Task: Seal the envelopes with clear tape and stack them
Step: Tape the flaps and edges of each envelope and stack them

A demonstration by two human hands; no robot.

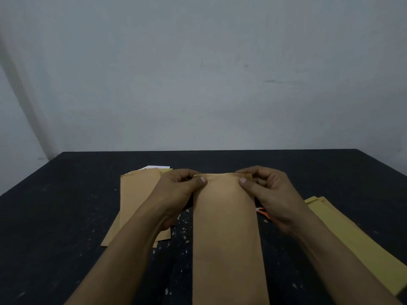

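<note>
A long brown envelope (225, 234) lies lengthwise on the dark table (66, 216) straight in front of me. My left hand (179, 190) pinches its far left corner, thumb on top and fingers curled behind the top edge. My right hand (267, 192) pinches the far right corner the same way. The folded flap runs along the far edge between my thumbs. No roll of tape shows.
A pile of brown envelopes (136, 199) lies to the left, with a white sheet (157, 167) poking out behind it. A yellower envelope (356, 241) lies at the right. A small orange and white object (262, 211) peeks out under my right hand. A grey wall stands behind.
</note>
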